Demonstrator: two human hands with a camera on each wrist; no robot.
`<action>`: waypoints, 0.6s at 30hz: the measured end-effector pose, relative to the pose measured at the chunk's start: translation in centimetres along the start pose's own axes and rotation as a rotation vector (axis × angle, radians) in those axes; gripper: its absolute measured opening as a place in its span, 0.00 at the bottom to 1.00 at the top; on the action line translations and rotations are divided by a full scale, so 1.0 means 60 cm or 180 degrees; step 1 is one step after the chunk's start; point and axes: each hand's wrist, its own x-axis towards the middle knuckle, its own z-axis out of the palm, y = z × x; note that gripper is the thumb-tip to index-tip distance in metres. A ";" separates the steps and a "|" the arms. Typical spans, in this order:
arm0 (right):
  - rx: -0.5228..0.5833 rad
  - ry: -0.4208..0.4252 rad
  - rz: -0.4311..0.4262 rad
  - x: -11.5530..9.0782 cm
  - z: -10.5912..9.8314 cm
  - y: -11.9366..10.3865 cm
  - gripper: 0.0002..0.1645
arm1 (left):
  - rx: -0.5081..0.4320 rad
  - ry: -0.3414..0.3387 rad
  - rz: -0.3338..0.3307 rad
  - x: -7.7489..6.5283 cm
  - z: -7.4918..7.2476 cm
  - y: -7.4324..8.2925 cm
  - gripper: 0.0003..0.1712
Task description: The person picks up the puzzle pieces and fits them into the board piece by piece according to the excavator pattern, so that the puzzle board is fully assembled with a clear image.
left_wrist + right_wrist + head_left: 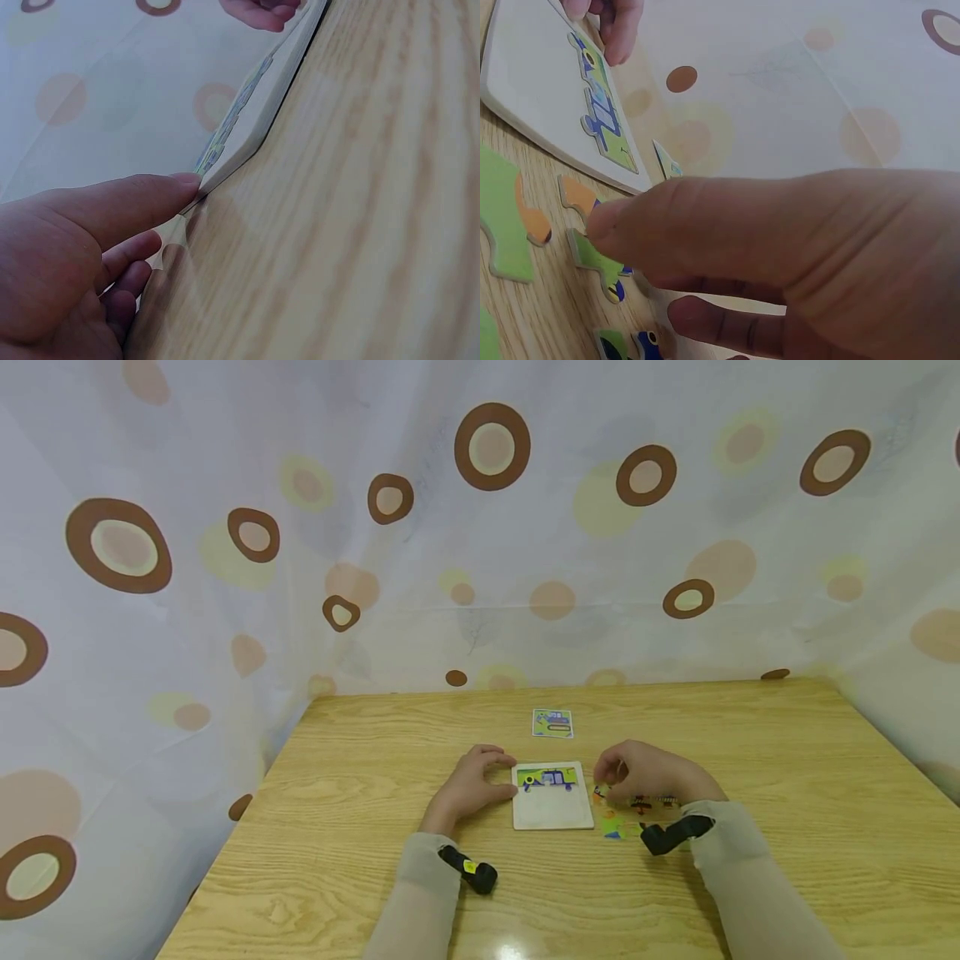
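A white puzzle tray [553, 812] lies flat on the table, with several joined pieces [551, 778] of a blue and green vehicle picture along its far side. My left hand [474, 785] touches the tray's left edge, thumb and forefinger apart; in the left wrist view the thumb [142, 202] meets a corner. Right of the tray, my right hand [648, 772] bends its fingers down over loose puzzle pieces. An orange piece [576, 193] and a green piece [592, 259] show by its thumb [630, 225]. Whether the fingertips pinch a piece is hidden.
Behind the tray lies a small picture card [552, 723] showing a vehicle. More loose pieces [613, 828] lie near the tray's right side, partly under the right hand. Patterned cloth [420, 560] encloses the wooden table [360, 877] at the back and both sides.
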 end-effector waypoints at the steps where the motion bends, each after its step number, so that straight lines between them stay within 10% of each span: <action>1: 0.0005 -0.0012 0.0011 0.000 0.001 0.000 0.11 | -0.0002 0.0001 0.0001 0.000 0.000 0.000 0.23; 18: 0.0037 -0.0069 0.0158 0.002 0.010 -0.001 0.16 | 0.0005 0.0027 0.0015 0.003 0.002 -0.003 0.22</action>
